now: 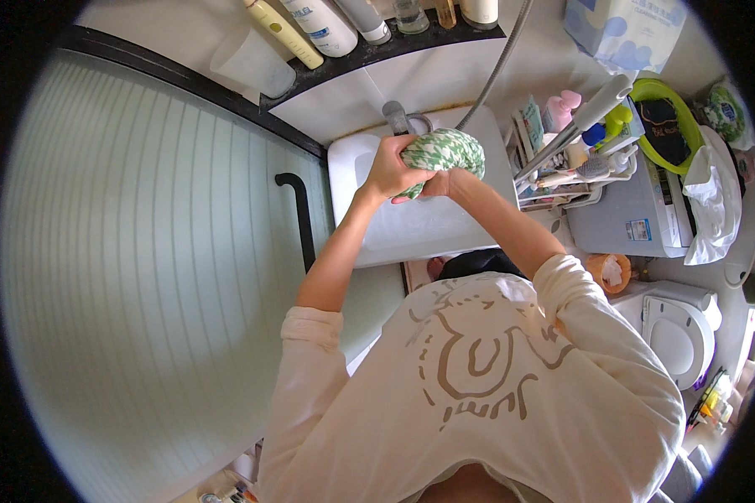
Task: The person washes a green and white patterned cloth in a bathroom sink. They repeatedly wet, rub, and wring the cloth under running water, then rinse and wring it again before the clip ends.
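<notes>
In the upper middle of the frame, the left hand [389, 172] grips the green-white cloth [446, 154] over the sink [411, 228], I can't tell how the right hand [441, 184] holds it, and a loose hold could let it drop in

Blk wall shelf [344, 64]: translucent cup [254, 63] at L end, btls [320, 29] lined up alongside.

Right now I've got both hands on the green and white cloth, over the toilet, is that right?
Not over the toilet: the head view shows the green and white cloth above the white washbasin. The left hand and right hand are both on it, as you said.
</notes>
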Demonstrator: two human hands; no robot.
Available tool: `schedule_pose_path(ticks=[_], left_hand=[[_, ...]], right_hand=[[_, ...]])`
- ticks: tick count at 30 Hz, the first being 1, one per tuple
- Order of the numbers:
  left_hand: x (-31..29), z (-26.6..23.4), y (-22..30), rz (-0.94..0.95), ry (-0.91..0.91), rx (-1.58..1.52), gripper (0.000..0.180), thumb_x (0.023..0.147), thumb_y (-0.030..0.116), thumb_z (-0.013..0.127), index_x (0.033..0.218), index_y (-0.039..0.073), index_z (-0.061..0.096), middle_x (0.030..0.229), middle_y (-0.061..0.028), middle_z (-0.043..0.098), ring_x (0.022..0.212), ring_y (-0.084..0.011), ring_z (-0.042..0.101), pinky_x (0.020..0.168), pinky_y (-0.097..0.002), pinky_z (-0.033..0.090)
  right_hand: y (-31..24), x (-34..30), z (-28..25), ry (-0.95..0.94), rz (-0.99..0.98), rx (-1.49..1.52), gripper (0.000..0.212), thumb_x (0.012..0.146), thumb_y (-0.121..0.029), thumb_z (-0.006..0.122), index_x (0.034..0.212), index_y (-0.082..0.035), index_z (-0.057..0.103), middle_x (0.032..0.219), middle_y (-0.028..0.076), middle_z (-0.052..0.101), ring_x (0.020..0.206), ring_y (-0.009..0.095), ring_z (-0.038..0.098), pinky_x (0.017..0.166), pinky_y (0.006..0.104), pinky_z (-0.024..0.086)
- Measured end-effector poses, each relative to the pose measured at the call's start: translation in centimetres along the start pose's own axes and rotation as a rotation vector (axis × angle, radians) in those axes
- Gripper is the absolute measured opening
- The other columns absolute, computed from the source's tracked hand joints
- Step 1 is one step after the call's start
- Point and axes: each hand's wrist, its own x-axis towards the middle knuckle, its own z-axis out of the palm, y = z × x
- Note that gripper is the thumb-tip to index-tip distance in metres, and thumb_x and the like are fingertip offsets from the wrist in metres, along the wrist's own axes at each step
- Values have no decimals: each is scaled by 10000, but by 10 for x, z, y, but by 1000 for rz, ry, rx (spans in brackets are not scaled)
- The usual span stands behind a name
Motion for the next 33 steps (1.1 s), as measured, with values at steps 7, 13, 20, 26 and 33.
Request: schedule_pose_path(ticks=[7, 13, 20, 26, 33], left_hand=[[5, 4, -9, 56, 51, 11, 332, 577, 111, 681, 858, -54, 616, 783, -91, 645, 725, -137, 593, 676, -276, 466], [5, 24, -11, 24, 328, -107, 229, 603, 80, 673, 800, -29, 625, 751, -74, 639, 686, -119, 582, 641, -267, 460], [10, 40, 2, -69, 638, -217, 196, 619, 79, 673, 758, -43, 608, 721, -75, 617, 651, -129, 562, 607, -271, 450], [9, 46, 5, -77, 744, -223, 279, 636, 56, 678, 878, -44, 580, 814, -72, 609, 725, -131, 562, 660, -274, 460], [1, 41, -1, 31, 692, 37, 341, 611, 54, 697, 916, -20, 563, 837, -92, 610, 786, -140, 578, 717, -281, 462]], right_hand=[[34, 38, -5, 370, -415, 319, 403, 859, -336, 455, 1038, 17, 530, 1012, 133, 570, 889, 283, 567, 716, 407, 489], [40, 46, -9, 509, -586, 369, 346, 837, -283, 496, 991, 23, 548, 963, 104, 580, 834, 243, 572, 677, 385, 480], [36, 48, -1, 638, -736, 339, 281, 811, -220, 545, 936, 29, 570, 906, 70, 593, 769, 196, 577, 631, 360, 470], [34, 50, 2, 729, -902, 135, 233, 806, -190, 517, 848, 27, 590, 868, 80, 597, 721, 169, 558, 606, 357, 450], [35, 52, 5, 579, -894, 131, 303, 887, -292, 427, 1025, -50, 545, 1026, 92, 582, 873, 203, 583, 705, 352, 493]])
